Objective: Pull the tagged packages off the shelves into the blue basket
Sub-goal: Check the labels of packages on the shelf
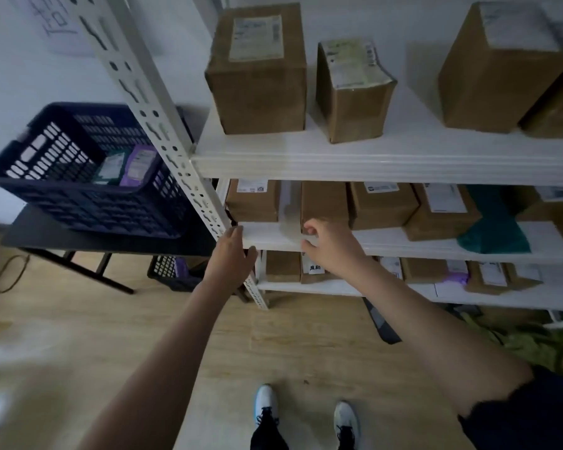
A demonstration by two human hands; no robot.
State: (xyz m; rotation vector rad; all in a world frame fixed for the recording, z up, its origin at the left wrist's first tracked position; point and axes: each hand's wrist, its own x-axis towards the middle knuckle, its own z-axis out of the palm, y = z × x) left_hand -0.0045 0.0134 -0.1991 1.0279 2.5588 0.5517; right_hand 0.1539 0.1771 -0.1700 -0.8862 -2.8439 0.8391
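A person is standing at a white shelf unit (387, 160), looking down along both bare arms. The right hand (329, 245) is reaching to the middle shelf, at about 12 o'clock from the person's shoes (265, 404). Its fingers are curling at the front lower corner of a brown box (324, 201), with the thumb lying below on the shelf edge; the grip is narrow, and it is not possible to tell whether the fingers are actually gripping the box or only touching it. The left hand (233, 254) is lying flat with straight fingers against the slotted white post (163, 125) at the shelf's left end, holding nothing.

The box is standing upright on the middle shelf, between a labelled box (252, 201) at its 9 o'clock and another labelled box (382, 204) at its 3 o'clock. Farther along at 3 o'clock a teal bag (491, 222) is hanging over the shelf edge.

The blue basket (78, 177) is sitting at about 10 o'clock from the hands, on a black table (46, 237) just beside the post. Inside it a purple packet (139, 164) and a green packet (111, 165) are leaning side by side.

On the top shelf three large boxes (257, 69) are standing apart. The bottom shelf is holding a row of smaller parcels (423, 271). A second basket (169, 272) is sitting on the wooden floor under the table.
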